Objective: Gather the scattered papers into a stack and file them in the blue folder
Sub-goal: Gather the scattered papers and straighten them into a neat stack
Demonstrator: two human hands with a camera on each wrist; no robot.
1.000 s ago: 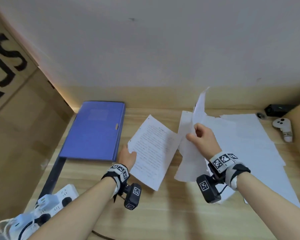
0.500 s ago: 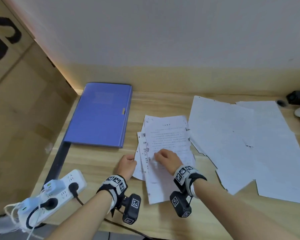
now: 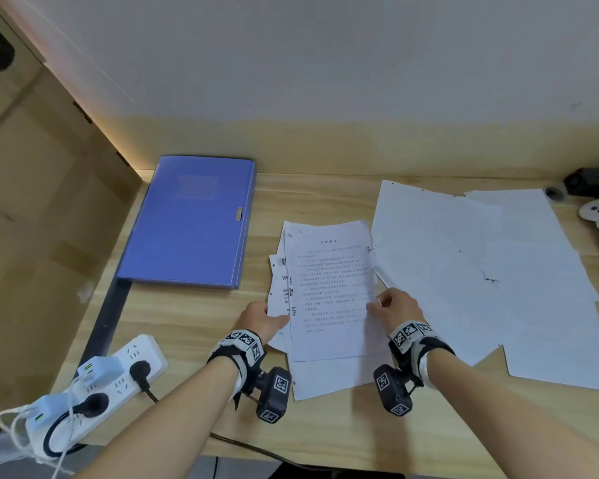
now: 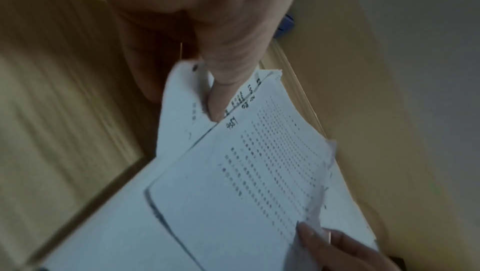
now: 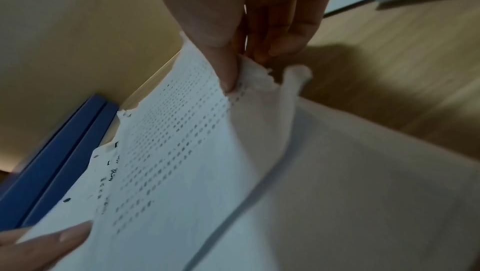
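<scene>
At the table's (image 3: 194, 323) near edge we hold a small stack (image 3: 329, 295) from both sides. Our left hand (image 3: 261, 318) pinches its left edge, thumb on top; our right hand (image 3: 396, 311) pinches its right edge. The sheets are not yet squared. Toward the right edge, loose papers (image 3: 464, 271) lie overlapping, still to gather. At the far left corner the folder (image 3: 191, 223) lies closed, just beside the stack. We judge the task early: gathering is partial, and filing is not yet begun.

A pale wooden desk top (image 3: 325, 420) fills the lower view. A plain white wall (image 3: 325, 57) rises at 12 o'clock. A brown cardboard panel (image 3: 42, 219) stands at 9 o'clock.
</scene>
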